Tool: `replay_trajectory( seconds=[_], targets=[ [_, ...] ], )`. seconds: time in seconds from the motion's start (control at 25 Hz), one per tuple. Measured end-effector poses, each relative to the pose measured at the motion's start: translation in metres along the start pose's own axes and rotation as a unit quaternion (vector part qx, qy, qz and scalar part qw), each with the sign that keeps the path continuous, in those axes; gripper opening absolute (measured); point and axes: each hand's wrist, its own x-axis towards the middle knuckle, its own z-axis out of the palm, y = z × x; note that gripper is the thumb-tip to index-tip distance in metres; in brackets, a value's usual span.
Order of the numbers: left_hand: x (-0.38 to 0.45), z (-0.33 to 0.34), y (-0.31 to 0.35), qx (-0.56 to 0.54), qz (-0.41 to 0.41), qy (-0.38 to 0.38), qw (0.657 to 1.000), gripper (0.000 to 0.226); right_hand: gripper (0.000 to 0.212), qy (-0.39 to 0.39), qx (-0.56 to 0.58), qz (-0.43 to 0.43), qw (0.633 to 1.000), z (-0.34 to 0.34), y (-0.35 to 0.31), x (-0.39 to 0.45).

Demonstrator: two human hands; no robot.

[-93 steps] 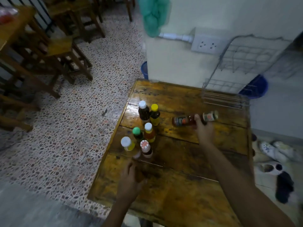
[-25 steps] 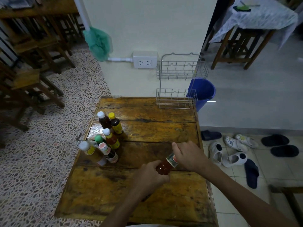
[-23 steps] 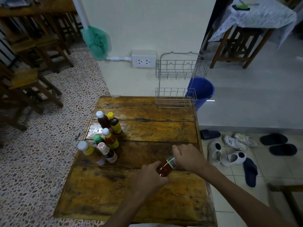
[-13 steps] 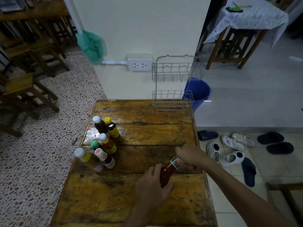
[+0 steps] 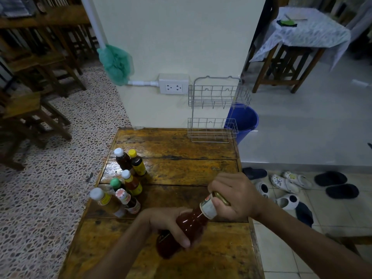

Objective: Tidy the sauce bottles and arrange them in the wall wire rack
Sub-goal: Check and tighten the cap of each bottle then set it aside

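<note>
Red sauce bottle [image 5: 189, 222] tilted above the wooden counter [image 5: 181, 170], body gripped by left hand [image 5: 171, 224], neck clasped by right hand [image 5: 237, 198]; six bottles [image 5: 124, 184] clustered left, wire rack [image 5: 213, 109] on wall.

A worn wooden table [image 5: 181, 172] stands against a cream wall [image 5: 181, 37] fitted with a white double socket [image 5: 174, 83]. At ten o'clock, dark wooden chairs [image 5: 34, 109] sit on pebbled terrazzo floor [image 5: 46, 198]. At two o'clock, a cloth-covered table [image 5: 308, 31]; at three, sandals [image 5: 334, 185] on pale tiles, a blue bucket [image 5: 244, 121] beyond the table.
</note>
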Motion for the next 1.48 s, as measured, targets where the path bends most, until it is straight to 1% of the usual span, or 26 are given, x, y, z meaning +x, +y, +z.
replay_trajectory(
  seconds=[0.04,0.12,0.2,0.28,0.32,0.4,0.48,0.6,0.64,0.72,0.76,0.8,0.84,0.88,0.92,1.0,1.08,1.12,1.2,1.24,1.28,1.32,1.36,1.4,1.44,1.48],
  targets=[
    [0.001,0.001,0.001,0.018,-0.005,0.012,1.0,0.043,0.025,0.002,-0.002,-0.009,1.0,0.0,-0.001,0.002],
    [0.007,0.004,-0.002,0.081,0.017,0.116,0.99,0.04,0.024,-0.003,-0.01,0.001,1.0,0.001,0.006,0.0],
    [0.014,0.006,-0.009,0.117,0.026,0.223,0.968,0.042,0.026,-0.016,-0.01,0.064,0.998,0.005,0.017,-0.009],
    [0.021,0.011,-0.018,0.136,0.006,0.298,0.945,0.047,0.028,-0.022,-0.001,0.132,0.991,0.015,0.024,-0.022],
    [0.025,0.014,-0.023,0.163,-0.011,0.332,0.929,0.048,0.029,-0.03,0.001,0.162,0.986,0.023,0.027,-0.03],
    [0.034,0.018,-0.039,0.248,-0.049,0.395,0.883,0.049,0.032,-0.051,0.01,0.219,0.974,0.038,0.028,-0.044],
    [0.043,0.02,-0.057,0.321,-0.088,0.434,0.838,0.048,0.033,-0.076,0.026,0.277,0.958,0.053,0.027,-0.054],
    [0.057,0.025,-0.083,0.39,-0.132,0.469,0.782,0.05,0.032,-0.111,0.037,0.363,0.924,0.075,0.022,-0.064],
    [0.06,0.027,-0.09,0.412,-0.142,0.478,0.762,0.051,0.032,-0.136,0.02,0.373,0.918,0.081,0.022,-0.067],
    [0.064,0.032,-0.1,0.445,-0.161,0.489,0.733,0.054,0.026,-0.21,-0.034,0.353,0.911,0.089,0.019,-0.077],
    [0.066,0.034,-0.104,0.456,-0.166,0.49,0.725,0.055,0.02,-0.259,-0.059,0.323,0.908,0.094,0.017,-0.082],
    [0.068,0.035,-0.107,0.466,-0.169,0.491,0.717,0.056,0.027,-0.31,-0.078,0.313,0.894,0.097,0.016,-0.084],
    [0.07,0.036,-0.111,0.475,-0.173,0.491,0.71,0.057,0.037,-0.34,-0.097,0.318,0.88,0.101,0.017,-0.089],
    [0.071,0.037,-0.113,0.481,-0.177,0.492,0.704,0.057,0.039,-0.353,-0.123,0.321,0.87,0.104,0.018,-0.092],
    [0.073,0.036,-0.114,0.485,-0.181,0.492,0.7,0.057,0.035,-0.377,-0.141,0.309,0.862,0.106,0.018,-0.092],
    [0.077,0.035,-0.118,0.494,-0.188,0.482,0.699,0.058,0.02,-0.388,-0.11,0.343,0.848,0.105,0.018,-0.089],
    [0.082,0.035,-0.12,0.507,-0.19,0.47,0.697,0.059,0.012,-0.417,-0.033,0.428,0.801,0.1,0.019,-0.087],
    [0.083,0.035,-0.122,0.512,-0.189,0.464,0.698,0.06,0.015,-0.42,-0.001,0.453,0.787,0.097,0.021,-0.087],
    [0.086,0.032,-0.121,0.518,-0.182,0.45,0.704,0.061,0.018,-0.431,0.029,0.446,0.784,0.09,0.024,-0.084],
    [0.086,0.029,-0.117,0.521,-0.173,0.446,0.707,0.062,0.016,-0.429,0.024,0.449,0.783,0.085,0.025,-0.081],
    [0.087,0.022,-0.113,0.524,-0.159,0.448,0.707,0.062,0.014,-0.408,-0.01,0.444,0.797,0.082,0.028,-0.077],
    [0.089,0.015,-0.107,0.525,-0.139,0.454,0.706,0.062,0.025,-0.387,-0.058,0.435,0.811,0.076,0.029,-0.07],
    [0.094,0.006,-0.101,0.52,-0.121,0.459,0.711,0.063,0.039,-0.341,-0.087,0.445,0.823,0.072,0.033,-0.063],
    [0.099,-0.001,-0.093,0.513,-0.104,0.463,0.715,0.065,0.051,-0.272,-0.081,0.48,0.83,0.065,0.036,-0.056],
    [0.107,-0.008,-0.084,0.509,-0.092,0.464,0.719,0.068,0.055,-0.195,-0.061,0.516,0.832,0.059,0.041,-0.05],
    [0.117,-0.016,-0.074,0.503,-0.082,0.461,0.727,0.07,0.054,-0.134,-0.056,0.522,0.841,0.05,0.047,-0.041]
  ],
)
